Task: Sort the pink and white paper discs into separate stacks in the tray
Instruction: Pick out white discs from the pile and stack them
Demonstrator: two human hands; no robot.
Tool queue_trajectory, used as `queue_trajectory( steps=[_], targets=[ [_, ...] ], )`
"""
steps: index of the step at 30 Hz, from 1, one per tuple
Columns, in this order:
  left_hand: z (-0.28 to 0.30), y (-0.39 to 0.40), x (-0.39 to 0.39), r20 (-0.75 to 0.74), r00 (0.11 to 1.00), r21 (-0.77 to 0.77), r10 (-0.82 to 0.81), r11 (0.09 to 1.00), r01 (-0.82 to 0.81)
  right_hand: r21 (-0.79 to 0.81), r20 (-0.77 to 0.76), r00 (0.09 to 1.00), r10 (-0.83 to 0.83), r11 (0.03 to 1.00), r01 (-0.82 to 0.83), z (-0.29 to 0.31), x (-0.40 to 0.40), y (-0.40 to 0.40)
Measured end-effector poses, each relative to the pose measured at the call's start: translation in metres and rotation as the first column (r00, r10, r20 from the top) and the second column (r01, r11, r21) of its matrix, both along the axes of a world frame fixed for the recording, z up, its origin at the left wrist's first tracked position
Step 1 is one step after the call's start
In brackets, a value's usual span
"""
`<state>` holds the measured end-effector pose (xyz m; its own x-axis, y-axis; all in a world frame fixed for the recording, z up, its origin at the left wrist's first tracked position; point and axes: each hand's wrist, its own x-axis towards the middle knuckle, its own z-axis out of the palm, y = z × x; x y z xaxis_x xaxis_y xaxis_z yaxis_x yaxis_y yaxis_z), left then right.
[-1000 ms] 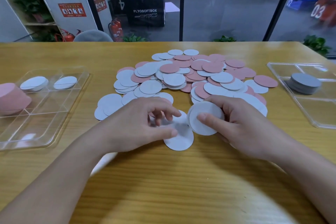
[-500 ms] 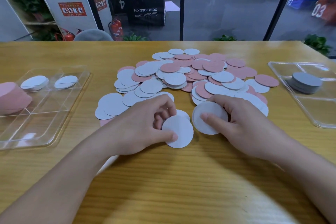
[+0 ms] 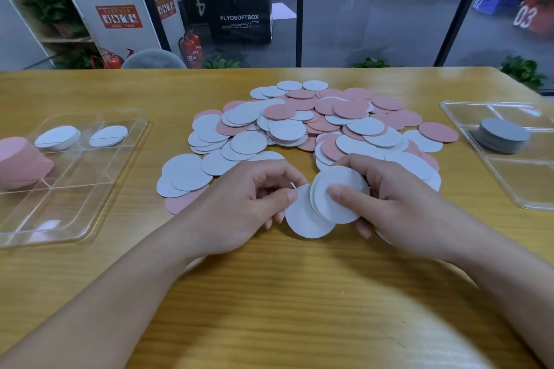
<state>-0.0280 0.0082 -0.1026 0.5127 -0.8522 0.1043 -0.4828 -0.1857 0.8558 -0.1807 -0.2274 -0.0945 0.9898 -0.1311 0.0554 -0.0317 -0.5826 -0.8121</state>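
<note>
On the wooden tabletop (image 3: 269, 293), both hands pinch white discs, left hand (image 3: 239, 207) feeding one (image 3: 302, 219) onto right hand's (image 3: 398, 210) gathered few (image 3: 338, 198); next, probably carrying them to the tray (image 3: 99, 189).

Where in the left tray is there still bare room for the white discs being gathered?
The clear plastic left tray is bare in its near compartments; its far ones hold two white disc stacks and, at the left edge, a pink stack.
</note>
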Motion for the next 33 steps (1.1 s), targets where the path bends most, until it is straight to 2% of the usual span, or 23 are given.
queue_trajectory(
  steps=[3, 5, 8, 9, 11, 13, 15, 20, 26, 30, 33],
  targets=[
    [0.001, -0.003, -0.008, -0.049, 0.998, -0.056, -0.041, 0.998, 0.039, -0.033, -0.009, 0.998, 0.059, 0.998, -0.060, 0.001, 0.000, 0.002],
    [0.000, -0.005, -0.010, -0.028, 1.000, -0.067, 0.000, 0.998, -0.002, -0.057, -0.017, 0.997, 0.069, 0.996, -0.070, -0.001, 0.000, 0.001],
    [-0.007, -0.007, -0.001, 0.195, 0.970, -0.043, 0.148, 0.989, -0.142, -0.061, 0.003, 1.000, 0.021, 0.998, -0.020, -0.004, 0.001, -0.002],
    [-0.009, -0.007, 0.001, 0.287, 0.945, -0.013, 0.156, 0.987, -0.159, -0.047, 0.013, 1.000, -0.006, 0.999, 0.006, -0.004, 0.001, -0.003],
    [-0.008, -0.008, 0.005, 0.411, 0.908, 0.142, 0.080, 0.978, -0.151, -0.024, 0.036, 0.998, -0.053, 0.998, 0.054, -0.004, 0.002, -0.005],
    [-0.005, -0.007, 0.006, 0.478, 0.878, 0.306, -0.022, 0.941, -0.144, -0.067, 0.070, 0.994, -0.087, 0.994, 0.092, -0.004, 0.003, -0.005],
    [-0.003, -0.007, 0.005, 0.500, 0.864, 0.370, -0.066, 0.918, -0.144, -0.153, 0.080, 0.992, -0.097, 0.982, 0.108, -0.006, 0.004, -0.004],
    [0.003, -0.007, 0.002, 0.422, 0.905, 0.361, -0.052, 0.926, -0.115, -0.230, 0.061, 0.994, -0.091, 0.968, 0.102, -0.011, 0.004, -0.003],
    [0.002, -0.005, 0.006, 0.293, 0.956, 0.199, 0.029, 0.976, -0.091, -0.087, 0.063, 0.992, -0.113, 0.989, 0.118, -0.009, 0.006, -0.007],
    [-0.004, -0.010, 0.008, 0.125, 0.985, 0.013, 0.114, 0.993, -0.117, -0.016, 0.046, 0.994, -0.101, 0.995, 0.102, -0.005, 0.004, -0.004],
    [-0.006, -0.011, 0.007, 0.113, 0.983, -0.051, 0.142, 0.989, -0.137, 0.049, 0.038, 0.996, -0.075, 0.996, 0.073, 0.000, 0.002, 0.000]
  ],
)
